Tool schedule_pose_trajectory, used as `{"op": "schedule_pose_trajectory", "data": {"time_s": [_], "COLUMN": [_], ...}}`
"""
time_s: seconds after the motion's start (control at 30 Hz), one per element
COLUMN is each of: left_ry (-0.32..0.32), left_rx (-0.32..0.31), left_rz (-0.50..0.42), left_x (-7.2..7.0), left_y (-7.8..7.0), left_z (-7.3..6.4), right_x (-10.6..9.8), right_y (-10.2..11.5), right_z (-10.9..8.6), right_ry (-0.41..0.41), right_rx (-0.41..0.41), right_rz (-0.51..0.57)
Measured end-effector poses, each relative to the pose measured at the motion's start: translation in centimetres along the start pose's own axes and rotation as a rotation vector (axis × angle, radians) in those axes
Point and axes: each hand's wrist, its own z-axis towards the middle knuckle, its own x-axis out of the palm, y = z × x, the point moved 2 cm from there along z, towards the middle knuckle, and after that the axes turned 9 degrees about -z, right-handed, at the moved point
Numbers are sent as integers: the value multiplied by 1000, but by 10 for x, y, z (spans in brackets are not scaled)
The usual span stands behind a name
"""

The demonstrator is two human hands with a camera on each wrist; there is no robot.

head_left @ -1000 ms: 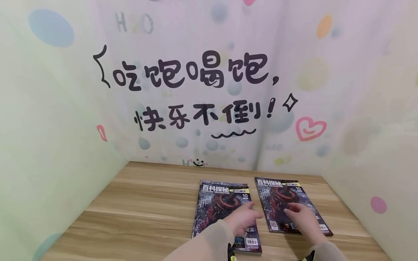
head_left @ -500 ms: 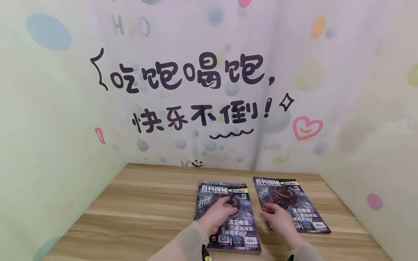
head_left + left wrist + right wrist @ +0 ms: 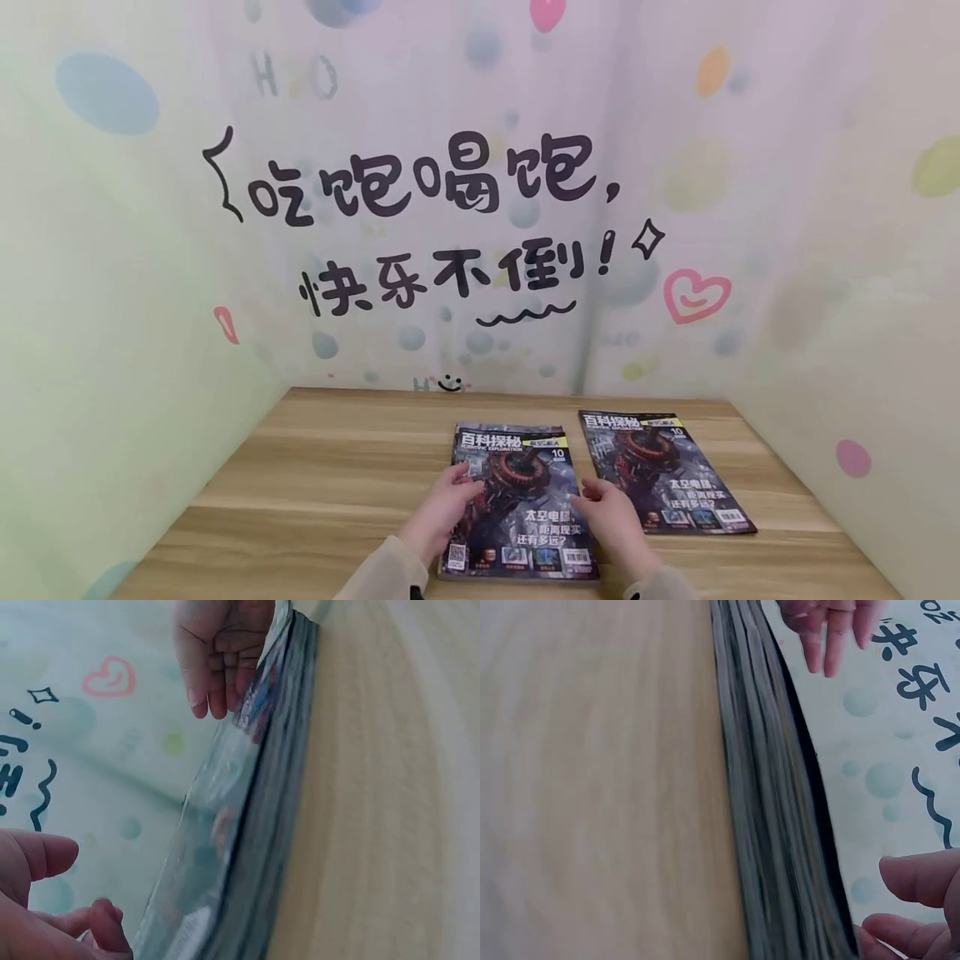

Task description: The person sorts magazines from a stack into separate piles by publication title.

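Observation:
A stack of magazines (image 3: 521, 492) with dark, mechanical-looking covers lies on the wooden table, one beneath peeking out at its top edge. My left hand (image 3: 444, 510) is at the stack's left side, thumb and fingers apart. On the opposite side my right hand (image 3: 613, 523) has its fingertips right at the right edge. In the left wrist view, the stack's layered page edges (image 3: 274, 802) show close up; the right wrist view has the fingers (image 3: 900, 930) near the stack's side, thumb raised apart. Neither hand grips anything.
Right of the stack lies another magazine (image 3: 660, 462) with the same cover, slightly slanted. The wooden table (image 3: 315, 467) extends to the left. Behind it hangs a pale curtain (image 3: 420, 350) with black lettering and coloured dots; light walls stand on both sides.
Both hands have moved left: the right hand from over the right magazine to the stack's right edge, the left hand from above the stack to its left edge. The magazines stay in place.

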Motion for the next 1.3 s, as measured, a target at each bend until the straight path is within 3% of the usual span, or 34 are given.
{"op": "schedule_pose_trajectory", "data": {"time_s": [0.23, 0.5, 0.8, 1.07, 1.3], "left_ry": [-25, -48, -54, -98, -94], "left_rx": [-32, -11, -4, -1, 9], "left_rz": [-67, 11, -28, 11, -6], "left_x": [-12, -18, -24, -21, -21], "left_y": [11, 20, 28, 25, 25], "left_z": [-8, -13, -14, -18, -16], "right_x": [8, 12, 14, 14, 13], "right_y": [-2, -7, -12, -13, -12], "right_z": [-4, -5, -6, -7, -8], "right_ry": [23, -4, 20, 31, 14], "right_rx": [69, 66, 75, 63, 63], "right_rz": [60, 98, 120, 110, 123]}}
